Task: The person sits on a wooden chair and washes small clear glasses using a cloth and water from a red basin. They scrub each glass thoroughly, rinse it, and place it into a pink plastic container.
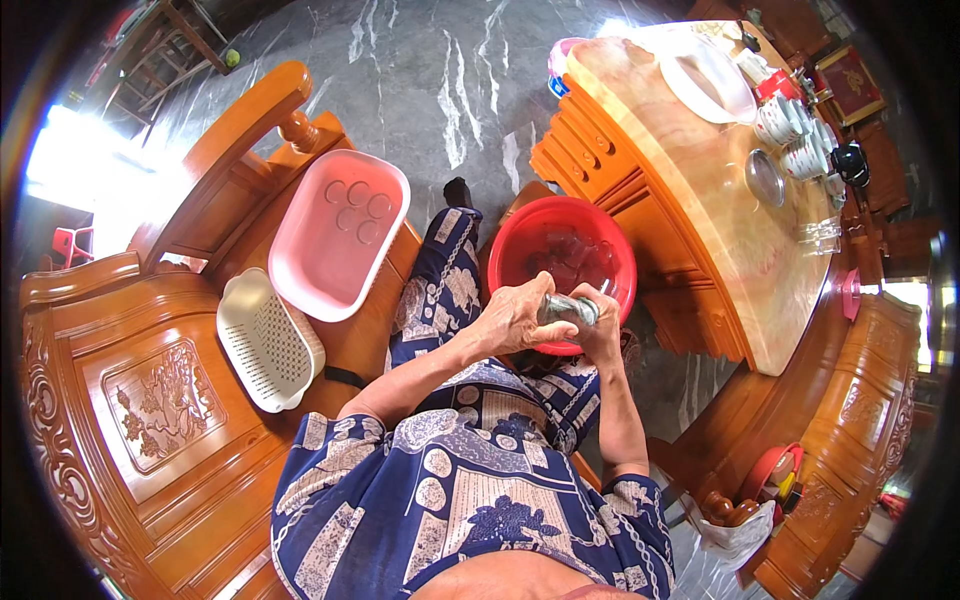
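Both hands hold a small clear glass above the near side of a red plastic basin. My left hand grips the glass from the left, thumb along its side. My right hand closes around its right end, where another glass rim or a second glass may be; the fingers hide which. Inside the basin lie several clear glasses in liquid. On the wooden bench to the left are a pink plastic tub with several round marks or rings on its bottom and a beige perforated basket.
A marble-topped table at the right bears a white oval tray, stacked bowls, a round lid and small glasses. A carved wooden bench stands left. A red container sits on the right bench.
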Tool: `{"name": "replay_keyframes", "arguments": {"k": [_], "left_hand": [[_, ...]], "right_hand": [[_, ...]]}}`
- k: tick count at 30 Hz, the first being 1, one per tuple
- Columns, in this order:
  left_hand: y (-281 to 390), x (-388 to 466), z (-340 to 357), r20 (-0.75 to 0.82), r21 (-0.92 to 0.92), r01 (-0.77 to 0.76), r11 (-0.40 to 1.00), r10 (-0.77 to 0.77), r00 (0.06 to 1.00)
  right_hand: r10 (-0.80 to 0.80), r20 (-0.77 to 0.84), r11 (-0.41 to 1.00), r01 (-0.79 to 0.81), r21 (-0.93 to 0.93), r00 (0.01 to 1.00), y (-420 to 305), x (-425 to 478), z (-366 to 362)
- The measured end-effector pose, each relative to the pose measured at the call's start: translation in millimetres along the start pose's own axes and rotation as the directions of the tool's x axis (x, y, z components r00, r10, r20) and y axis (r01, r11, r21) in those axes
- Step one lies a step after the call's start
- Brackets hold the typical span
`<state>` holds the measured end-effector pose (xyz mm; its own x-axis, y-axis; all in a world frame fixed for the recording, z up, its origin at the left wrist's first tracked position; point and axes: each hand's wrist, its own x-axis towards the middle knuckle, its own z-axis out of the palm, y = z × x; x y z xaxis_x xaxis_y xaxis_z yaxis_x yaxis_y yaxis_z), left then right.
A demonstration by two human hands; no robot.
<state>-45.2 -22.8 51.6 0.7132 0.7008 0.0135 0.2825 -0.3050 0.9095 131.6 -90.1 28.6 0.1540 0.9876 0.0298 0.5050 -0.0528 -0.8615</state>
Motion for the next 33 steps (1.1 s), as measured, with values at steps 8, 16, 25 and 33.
{"name": "replay_keyframes", "arguments": {"k": [8,16,25,33], "left_hand": [[-10,-1,10,-0.041,0.252,-0.186,0.950,0.202,0.979],[-15,-5,12,-0.062,-0.043,0.038,0.998,-0.040,0.997],[-43,-9,29,0.036,-0.375,0.156,0.914,-0.153,0.988],[-42,-7,26,0.242,-0.650,0.432,0.625,-0.369,0.897]], "right_hand": [[0.335,0.366,0.588,-0.496,0.639,0.868,22,-4,23],[0.307,0.183,0.731,-0.354,0.583,0.934,29,-11,22],[-0.172,-0.271,0.979,0.133,-0.157,0.947,8,-10,9],[-0.593,-0.087,0.659,0.420,-0.624,0.801,-17,-11,4]]}}
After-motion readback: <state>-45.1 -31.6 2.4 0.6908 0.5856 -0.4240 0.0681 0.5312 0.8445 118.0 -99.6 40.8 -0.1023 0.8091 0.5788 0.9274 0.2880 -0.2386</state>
